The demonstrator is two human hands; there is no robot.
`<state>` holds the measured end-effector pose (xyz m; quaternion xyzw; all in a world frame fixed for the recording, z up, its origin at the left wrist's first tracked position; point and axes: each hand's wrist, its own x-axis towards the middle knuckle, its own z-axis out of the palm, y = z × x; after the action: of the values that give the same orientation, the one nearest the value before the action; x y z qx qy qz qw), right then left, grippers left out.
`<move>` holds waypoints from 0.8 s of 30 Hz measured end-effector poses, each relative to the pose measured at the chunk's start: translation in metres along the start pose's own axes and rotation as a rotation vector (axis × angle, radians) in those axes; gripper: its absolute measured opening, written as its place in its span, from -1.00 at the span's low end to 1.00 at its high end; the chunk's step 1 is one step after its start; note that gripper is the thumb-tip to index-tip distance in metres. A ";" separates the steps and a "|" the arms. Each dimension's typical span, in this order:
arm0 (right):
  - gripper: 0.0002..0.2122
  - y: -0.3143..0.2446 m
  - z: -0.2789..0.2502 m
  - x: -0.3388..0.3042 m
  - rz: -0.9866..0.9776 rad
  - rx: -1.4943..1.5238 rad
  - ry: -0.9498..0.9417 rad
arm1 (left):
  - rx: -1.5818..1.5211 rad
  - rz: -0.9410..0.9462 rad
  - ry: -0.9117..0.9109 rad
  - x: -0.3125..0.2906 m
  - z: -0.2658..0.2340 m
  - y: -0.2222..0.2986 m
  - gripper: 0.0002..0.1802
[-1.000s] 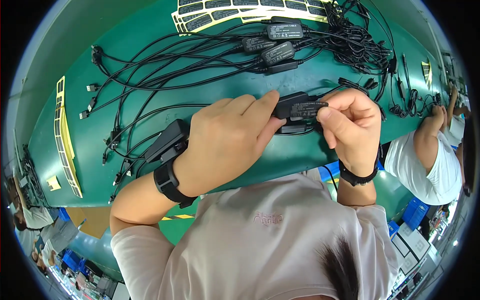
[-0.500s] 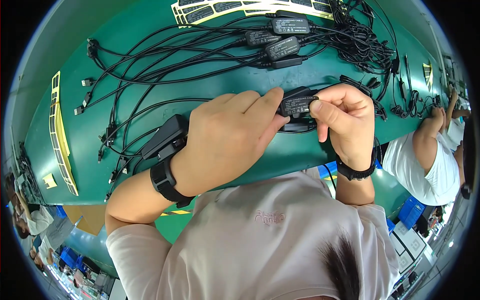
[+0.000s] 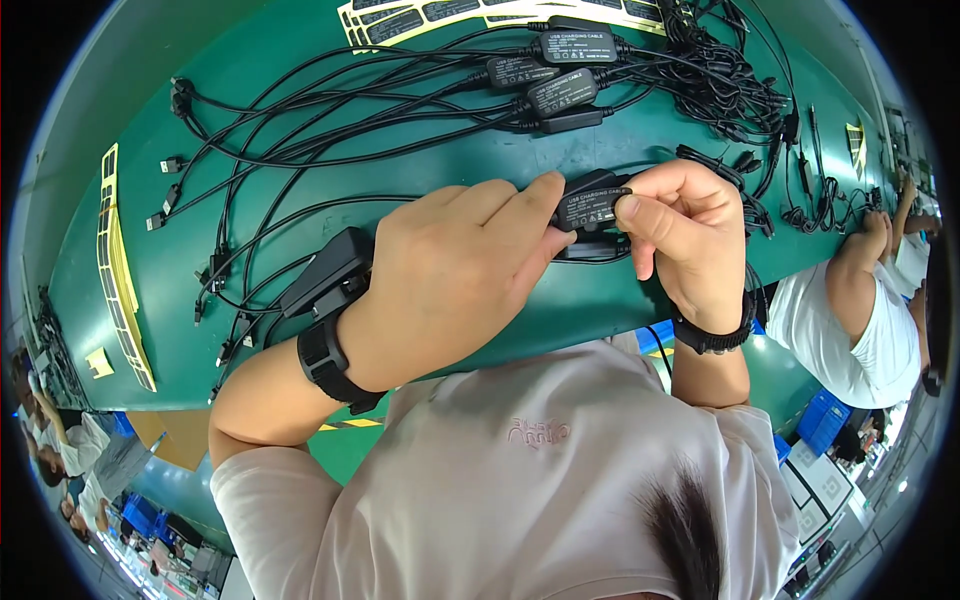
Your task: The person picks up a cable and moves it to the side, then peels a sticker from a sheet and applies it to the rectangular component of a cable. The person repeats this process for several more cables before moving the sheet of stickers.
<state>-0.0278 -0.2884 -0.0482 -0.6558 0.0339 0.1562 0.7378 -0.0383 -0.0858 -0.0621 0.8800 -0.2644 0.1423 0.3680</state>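
Observation:
My left hand is closed, with thumb and index finger at the left end of a small black cable box. A black label with pale print lies over the box's face. My right hand pinches the label's right end between thumb and fingers. How much of the label is stuck down I cannot tell. Just below them a second black cable box shows in part. By my left wrist lies a larger black block, partly hidden by my hand.
Labelled cable boxes and a tangle of black cables lie at the back of the green table. Yellow label sheets lie at the far edge, and another strip at the left. A co-worker sits at the right.
The label's left part shows slightly larger and flatter between my fingers. Both hands have barely moved, with a very slight shift to the left.

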 end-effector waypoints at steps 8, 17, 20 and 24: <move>-0.96 0.000 0.002 0.000 -0.004 -0.031 0.009 | -0.002 0.007 0.006 0.000 0.002 -0.001 -0.59; -0.95 0.001 0.004 0.000 -0.012 -0.019 0.030 | -0.006 0.004 0.002 -0.001 0.001 -0.001 -0.58; -0.95 0.001 0.006 -0.001 -0.025 -0.027 0.053 | -0.010 0.003 -0.003 0.000 0.001 -0.001 -0.58; -0.94 0.000 0.006 -0.002 -0.027 -0.074 0.066 | -0.012 -0.003 -0.020 0.000 -0.001 -0.001 -0.57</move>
<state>-0.0306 -0.2824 -0.0467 -0.6880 0.0432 0.1257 0.7134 -0.0378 -0.0850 -0.0618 0.8796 -0.2674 0.1315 0.3708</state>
